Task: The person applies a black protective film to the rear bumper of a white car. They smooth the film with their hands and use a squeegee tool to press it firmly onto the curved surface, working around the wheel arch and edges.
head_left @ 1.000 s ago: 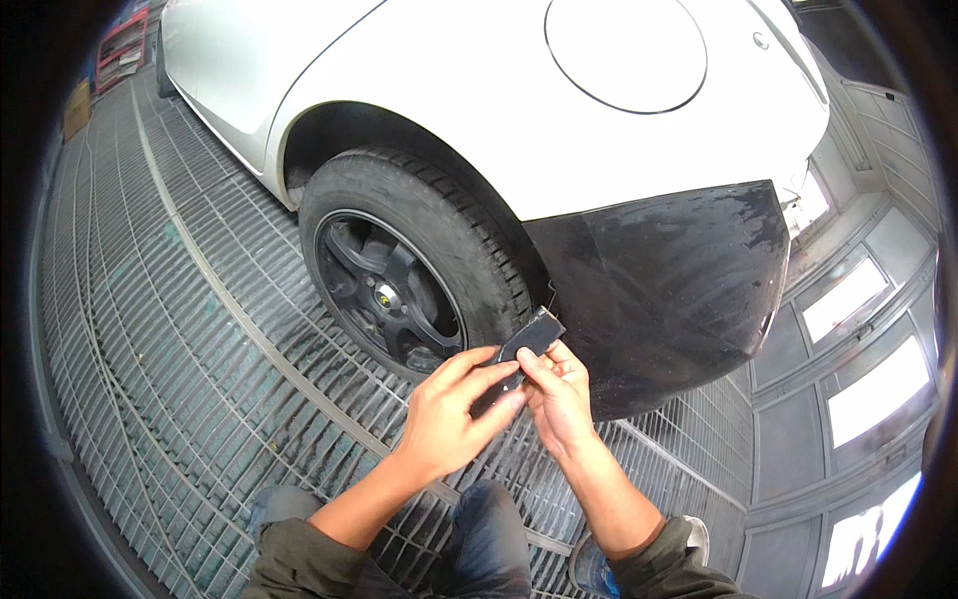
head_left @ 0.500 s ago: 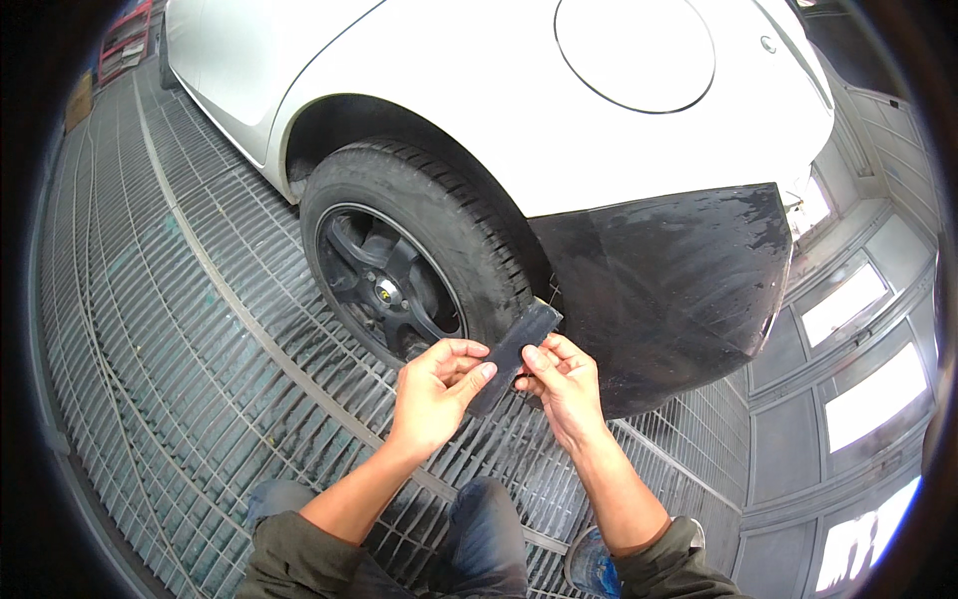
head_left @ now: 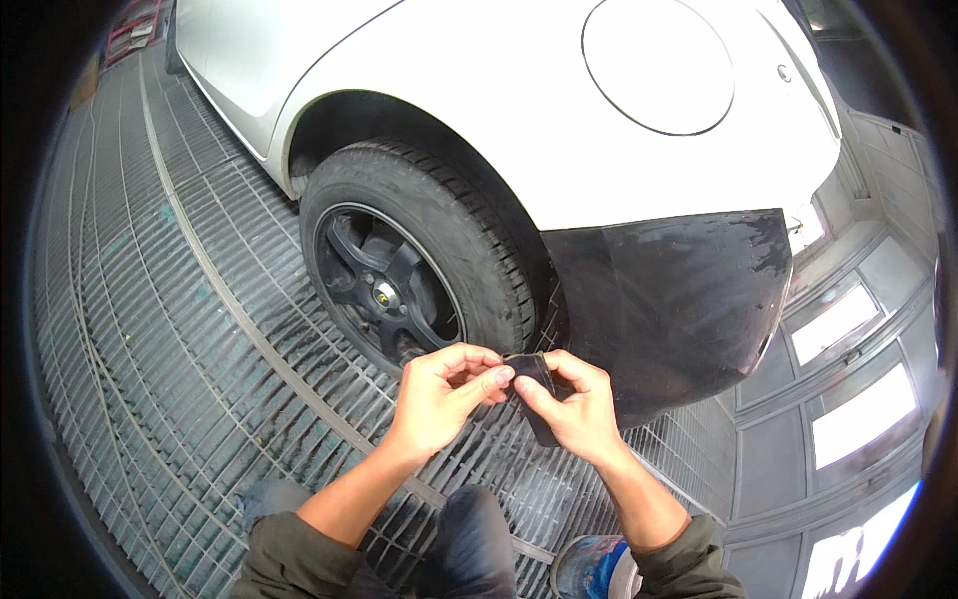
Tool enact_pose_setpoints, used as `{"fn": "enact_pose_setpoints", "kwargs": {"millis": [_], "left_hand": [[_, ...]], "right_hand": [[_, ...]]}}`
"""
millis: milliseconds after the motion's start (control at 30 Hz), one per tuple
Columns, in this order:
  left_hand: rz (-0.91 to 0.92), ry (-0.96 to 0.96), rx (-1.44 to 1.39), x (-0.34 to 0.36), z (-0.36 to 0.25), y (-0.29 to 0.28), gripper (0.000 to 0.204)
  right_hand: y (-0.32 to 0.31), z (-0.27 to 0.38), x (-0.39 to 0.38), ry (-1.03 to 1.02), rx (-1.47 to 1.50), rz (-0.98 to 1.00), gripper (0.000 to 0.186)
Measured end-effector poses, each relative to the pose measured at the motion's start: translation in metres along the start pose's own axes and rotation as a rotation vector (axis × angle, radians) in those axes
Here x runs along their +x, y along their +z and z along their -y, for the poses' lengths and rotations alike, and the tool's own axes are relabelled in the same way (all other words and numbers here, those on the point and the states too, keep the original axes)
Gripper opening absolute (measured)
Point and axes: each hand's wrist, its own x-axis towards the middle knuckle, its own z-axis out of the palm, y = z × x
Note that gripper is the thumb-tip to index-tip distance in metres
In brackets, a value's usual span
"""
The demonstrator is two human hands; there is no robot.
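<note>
Right hand (head_left: 571, 404) has a dark, flat, strip-like piece (head_left: 527, 367) pinched, thumb pressed on its face and the other fingers tucked behind. Left hand (head_left: 439, 394) is in on it too, thumb and fingertips bunched together at the edge nearest the wheel (head_left: 387, 262). So the piece sits between both hands, just off the lower right of the wheel from this angle, with one end hanging down past the right thumb.

As for markings: the wheel's centre cap (head_left: 382, 295) carries a small yellow emblem, way too small to make out. Well below and right of the wheel, near the right sleeve (head_left: 687, 559), there's a bucket (head_left: 572, 571) with blue and reddish patches, cut off by the frame, can't read any of it.

Right of the wheel is a scuffed black bumper section (head_left: 664, 309), and the white car body (head_left: 469, 140) arches over the tyre. Slatted metal floor (head_left: 150, 349) runs off to the wheel's left.
</note>
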Motion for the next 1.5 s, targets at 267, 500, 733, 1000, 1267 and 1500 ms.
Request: {"fn": "enact_pose_setpoints", "kwargs": {"millis": [267,500,733,1000,1267,1500], "left_hand": [[0.097,-0.119,-0.177,0.015,0.002,-0.001,0.021],[0.049,-0.135,-0.183,0.015,-0.004,-0.002,0.02],[0.167,-0.171,-0.192,0.016,-0.008,-0.006,0.023],[0.112,-0.114,0.009,0.014,-0.004,0.0,0.018],[0.122,-0.066,-0.238,0.016,0.007,0.006,0.01],[0.204,0.024,-0.252,0.021,0.008,0.005,0.012]], "right_hand": [[-0.014,0.01,0.006,0.189,0.254,0.081,0.026],[-0.006,0.005,0.01,0.21,0.366,0.02,0.029],[-0.022,0.004,0.011,0.321,0.62,0.214,0.027],[-0.02,0.01,0.007,0.266,0.218,0.152,0.025],[-0.03,0.019,0.009,0.208,0.269,0.192,0.027],[-0.05,0.032,0.019,0.259,0.317,0.341,0.028]]}}
